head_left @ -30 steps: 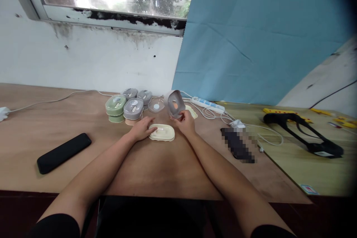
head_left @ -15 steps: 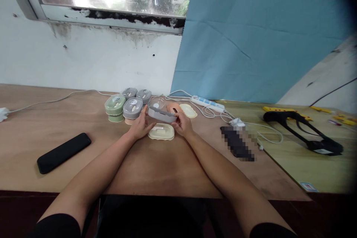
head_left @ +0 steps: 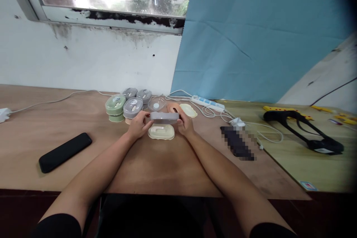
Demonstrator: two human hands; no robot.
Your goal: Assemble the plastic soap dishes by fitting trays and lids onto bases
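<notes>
Between my hands is a grey-lilac oval plastic rim (head_left: 164, 118) with a wavy edge, seen almost side-on. My left hand (head_left: 138, 125) pinches its left end, and my right hand (head_left: 186, 123) grips the right end. Just below it on the table lies a cream oval tray (head_left: 161, 132), its far edge partly covered by the rim. Behind are a clear lid (head_left: 156, 103), a peach oval part (head_left: 173, 107) and a cream wavy-edged piece (head_left: 188, 110). To the left of these stand several lidded oval boxes, among them a green one (head_left: 115, 104) and a grey one (head_left: 133, 108).
A black phone-like slab (head_left: 66, 152) lies at the left. White cables and a power strip (head_left: 208, 103) run along the back. On the right are a pixelated dark object (head_left: 237, 143) and a black strap frame (head_left: 304, 130) on a neighbouring yellowish board (head_left: 295, 171).
Both hands have tipped the grey-lilac rim, so its opening no longer shows and its side faces me. It has also shifted slightly to the right, uncovering more of the clear lid.
</notes>
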